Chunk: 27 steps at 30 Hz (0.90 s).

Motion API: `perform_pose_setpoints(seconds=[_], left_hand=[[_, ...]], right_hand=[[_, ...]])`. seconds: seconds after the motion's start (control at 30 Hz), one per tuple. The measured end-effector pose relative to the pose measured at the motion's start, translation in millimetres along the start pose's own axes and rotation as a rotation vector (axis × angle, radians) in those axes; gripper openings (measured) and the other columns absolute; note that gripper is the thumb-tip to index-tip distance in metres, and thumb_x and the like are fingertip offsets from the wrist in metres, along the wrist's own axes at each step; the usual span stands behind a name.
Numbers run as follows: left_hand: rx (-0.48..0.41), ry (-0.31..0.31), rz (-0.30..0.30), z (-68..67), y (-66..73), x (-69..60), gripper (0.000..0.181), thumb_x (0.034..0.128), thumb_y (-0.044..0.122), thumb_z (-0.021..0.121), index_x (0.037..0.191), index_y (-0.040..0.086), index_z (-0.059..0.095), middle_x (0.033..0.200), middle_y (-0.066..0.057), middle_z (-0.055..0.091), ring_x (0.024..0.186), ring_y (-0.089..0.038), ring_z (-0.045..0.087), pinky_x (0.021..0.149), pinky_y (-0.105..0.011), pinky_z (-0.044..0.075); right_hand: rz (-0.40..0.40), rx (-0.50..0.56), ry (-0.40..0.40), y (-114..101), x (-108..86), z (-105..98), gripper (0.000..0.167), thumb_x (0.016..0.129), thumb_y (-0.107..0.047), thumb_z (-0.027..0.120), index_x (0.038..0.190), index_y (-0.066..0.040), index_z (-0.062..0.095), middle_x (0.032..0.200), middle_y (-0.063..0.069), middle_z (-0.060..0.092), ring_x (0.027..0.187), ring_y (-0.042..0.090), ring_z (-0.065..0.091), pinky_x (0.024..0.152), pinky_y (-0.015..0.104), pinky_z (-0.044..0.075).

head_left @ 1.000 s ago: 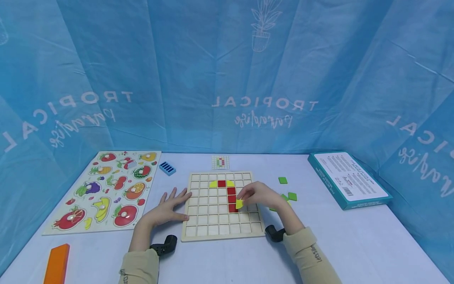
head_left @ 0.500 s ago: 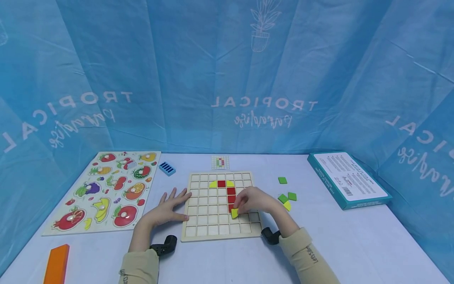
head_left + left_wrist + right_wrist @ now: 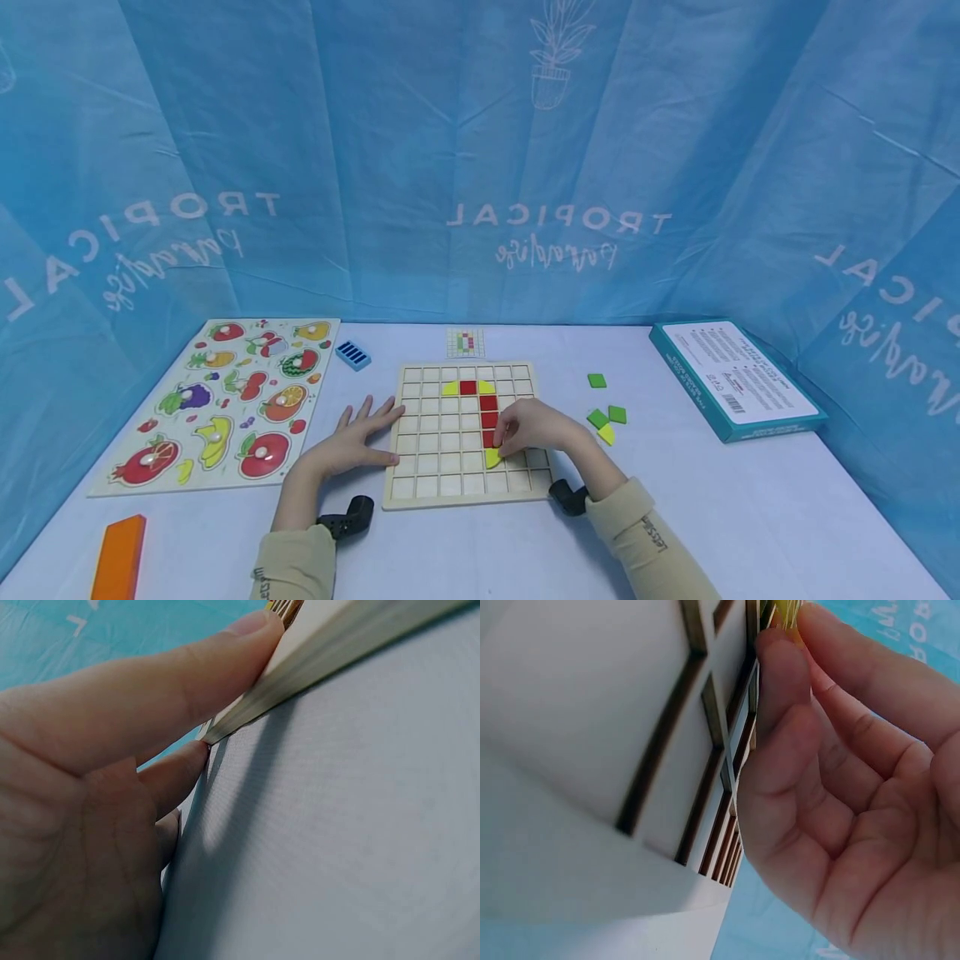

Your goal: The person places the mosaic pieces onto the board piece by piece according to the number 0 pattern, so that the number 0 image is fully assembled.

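A pale wooden grid board [image 3: 438, 487] lies on the table in the head view. Red square tiles [image 3: 489, 403] and yellow tiles with a rounded side [image 3: 486, 387] sit in some of its cells. My right hand [image 3: 536, 423] pinches another rounded yellow tile [image 3: 492, 458] at the cell just below the lowest red square. In the right wrist view this yellow tile [image 3: 787, 611] shows between the fingertips, and the other fingers curl close to the grid. My left hand [image 3: 348, 444] rests spread against the board's left edge, its thumb touching the rim in the left wrist view.
Several green square tiles [image 3: 617, 414] and a yellow tile [image 3: 607, 434] lie right of the board. Behind it is a small pattern card [image 3: 466, 342]. Around stand a fruit puzzle [image 3: 232, 408], a blue slotted block [image 3: 353, 355], an orange block [image 3: 120, 554] and a teal box [image 3: 738, 379].
My right hand has moved down and slightly left over the board with the yellow tile, from beside the lower red squares to below them. The left hand has stayed in place.
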<state>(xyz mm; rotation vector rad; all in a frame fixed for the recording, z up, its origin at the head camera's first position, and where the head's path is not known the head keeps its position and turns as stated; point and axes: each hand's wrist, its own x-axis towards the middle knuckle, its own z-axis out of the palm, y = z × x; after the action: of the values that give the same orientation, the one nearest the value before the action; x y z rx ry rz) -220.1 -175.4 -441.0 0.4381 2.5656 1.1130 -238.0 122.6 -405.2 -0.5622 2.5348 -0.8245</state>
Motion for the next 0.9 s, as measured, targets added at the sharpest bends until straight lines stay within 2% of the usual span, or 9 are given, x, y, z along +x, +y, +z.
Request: perform_pose_setpoints(seconds=[0.43, 0.73, 0.9], left_hand=[[-0.002, 0.003, -0.002, -0.1, 1.6, -1.3, 0.085, 0.0738, 0.034, 0.072, 0.143, 0.005, 0.032, 0.152, -0.019, 0.014, 0.139, -0.041, -0.010, 0.109, -0.055, -0.013], [-0.001, 0.004, -0.006, 0.9, -0.2, 0.5, 0.086, 0.0738, 0.036, 0.072, 0.143, 0.006, 0.032, 0.152, -0.018, 0.014, 0.139, -0.040, -0.010, 0.110, -0.055, -0.013], [0.000, 0.009, -0.012, 1.0, -2.2, 1.2, 0.086, 0.0733, 0.037, 0.072, 0.143, 0.006, 0.032, 0.152, -0.018, 0.015, 0.139, -0.040, -0.010, 0.110, -0.055, -0.013]], right_hand=[[-0.004, 0.003, 0.002, -1, 0.1, 0, 0.009, 0.075, -0.008, 0.074, 0.076, -0.013, 0.066, 0.074, -0.003, 0.061, 0.067, 0.014, 0.054, 0.062, 0.026, 0.046], [-0.003, 0.177, 0.042, 17, -5.4, -15, 0.005, 0.079, -0.009, 0.070, 0.082, -0.011, 0.067, 0.073, 0.000, 0.064, 0.068, 0.017, 0.059, 0.064, 0.030, 0.050], [0.009, 0.208, 0.066, 25, -9.0, -23, 0.009, 0.079, -0.008, 0.069, 0.087, -0.007, 0.066, 0.072, 0.002, 0.064, 0.069, 0.017, 0.059, 0.065, 0.030, 0.048]])
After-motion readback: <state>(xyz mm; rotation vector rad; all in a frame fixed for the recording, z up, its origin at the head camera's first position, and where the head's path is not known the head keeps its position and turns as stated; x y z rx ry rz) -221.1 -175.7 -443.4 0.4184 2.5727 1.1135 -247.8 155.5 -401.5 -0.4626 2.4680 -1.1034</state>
